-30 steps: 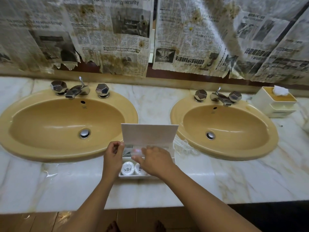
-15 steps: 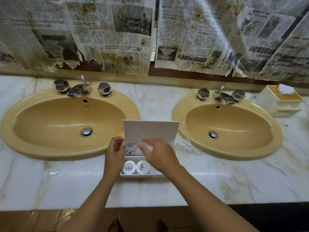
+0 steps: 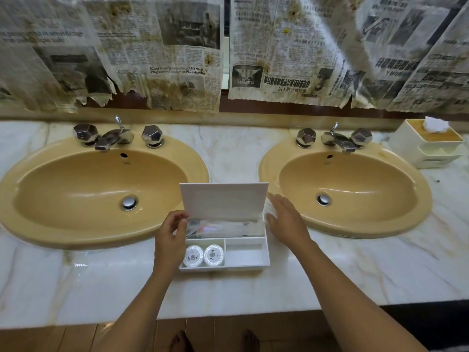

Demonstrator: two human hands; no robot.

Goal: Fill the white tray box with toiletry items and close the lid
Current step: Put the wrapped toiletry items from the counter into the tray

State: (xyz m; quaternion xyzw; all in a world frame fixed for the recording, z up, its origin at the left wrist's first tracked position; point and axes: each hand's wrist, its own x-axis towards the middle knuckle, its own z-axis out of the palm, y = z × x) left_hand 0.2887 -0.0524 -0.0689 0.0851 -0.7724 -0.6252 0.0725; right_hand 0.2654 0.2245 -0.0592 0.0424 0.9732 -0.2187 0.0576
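The white tray box (image 3: 266, 257) stands on the marble counter between two sinks, its lid (image 3: 223, 200) raised upright at the back. Clear-wrapped packets (image 3: 225, 227) fill the long rear compartment. Two round white soaps (image 3: 203, 255) lie in the front left compartment; the front right compartment (image 3: 245, 255) holds nothing. My left hand (image 3: 171, 240) pinches the box's left edge at the end of the packets. My right hand (image 3: 285, 219) hovers with fingers spread just right of the box, over clear wrapped items (image 3: 268, 208) on the counter.
Yellow sinks (image 3: 63, 237) (image 3: 418, 219) flank the box, each with chrome taps. A white tissue box (image 3: 429, 143) sits at the far right. Stained newspaper covers the wall behind. The counter's front edge runs just below the box.
My right hand has left the rear compartment and swung out to the right of the box. The packets stay in the compartment. My left hand holds its place on the left edge.
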